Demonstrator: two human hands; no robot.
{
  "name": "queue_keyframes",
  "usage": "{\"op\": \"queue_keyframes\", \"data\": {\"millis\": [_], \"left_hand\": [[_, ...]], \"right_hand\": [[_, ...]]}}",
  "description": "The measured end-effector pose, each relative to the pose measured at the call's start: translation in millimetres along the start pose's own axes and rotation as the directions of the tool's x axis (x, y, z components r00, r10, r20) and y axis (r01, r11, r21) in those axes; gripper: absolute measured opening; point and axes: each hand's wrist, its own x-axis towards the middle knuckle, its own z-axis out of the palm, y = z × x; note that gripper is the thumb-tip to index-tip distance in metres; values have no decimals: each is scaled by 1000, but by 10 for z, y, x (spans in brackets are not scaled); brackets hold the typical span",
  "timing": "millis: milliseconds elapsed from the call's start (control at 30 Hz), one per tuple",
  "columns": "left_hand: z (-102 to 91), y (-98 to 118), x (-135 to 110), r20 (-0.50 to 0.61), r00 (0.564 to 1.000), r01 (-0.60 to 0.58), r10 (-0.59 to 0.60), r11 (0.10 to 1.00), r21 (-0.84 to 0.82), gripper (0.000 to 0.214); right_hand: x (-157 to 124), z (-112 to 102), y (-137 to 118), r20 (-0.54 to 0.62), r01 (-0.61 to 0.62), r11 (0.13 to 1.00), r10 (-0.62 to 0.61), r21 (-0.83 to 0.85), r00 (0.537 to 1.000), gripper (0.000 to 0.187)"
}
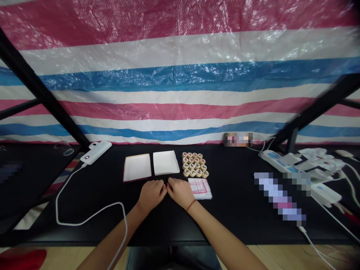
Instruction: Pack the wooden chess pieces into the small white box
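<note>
My left hand [152, 194] rests on the black table as a loose fist, with no object showing in it. Thumb to thumb with it, my right hand [180, 191] is curled closed as well, and a thin reddish band circles its wrist. Just beyond them lie two shallow open boxes: a white one with a dark red edge [137, 167] and an all-white one [165, 162]. Several round xiangqi pieces [194, 165] with red and black characters stand in rows to the right of the boxes. A folded white cloth with red lines [200, 188] lies beside my right hand.
A white power bank [97, 152] sits at the left, its white cable [84, 224] looping across to my left forearm. On the right are a power strip [277, 160], tangled white cables and a blurred-out device [278, 198]. Striped sheeting [180, 108] hangs behind the table [233, 213].
</note>
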Motion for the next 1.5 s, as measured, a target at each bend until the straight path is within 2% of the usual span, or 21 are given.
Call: {"op": "queue_keyframes", "data": {"millis": [100, 167, 367, 533, 967, 1167, 1367, 1500], "left_hand": [[27, 32, 69, 160, 986, 50, -46, 999, -21, 24], [29, 32, 112, 198, 974, 114, -107, 993, -26, 25], [17, 13, 125, 189, 966, 196, -177, 977, -85, 30], [7, 0, 115, 167, 970, 201, -178, 970, -135, 38], [-6, -1, 128, 176, 964, 231, -199, 955, -186, 37], [-32, 2, 111, 171, 963, 244, -210, 947, -207, 36], [18, -33, 70, 156, 963, 253, -219, 935, -247, 36], [36, -51, 61, 164, 959, 268, -231, 925, -268, 36]], "right_hand": [[44, -12, 76, 47, 24, 1000, -24, 7, 999, 15], [81, -19, 104, 57, 3, 1000, -4, 20, 998, 16], [100, 5, 89, 35, -61, 996, 59, 60, 998, 22], [87, 16, 84, 27, -43, 995, 41, 93, 999, 25], [104, -32, 86, 47, -70, 995, 67, 70, 997, 32], [98, 4, 81, 32, -73, 994, 71, 79, 997, 28], [94, 31, 48, 31, -99, 992, 97, 84, 995, 24], [71, 64, 44, 27, -73, 993, 71, 96, 997, 23]]}}
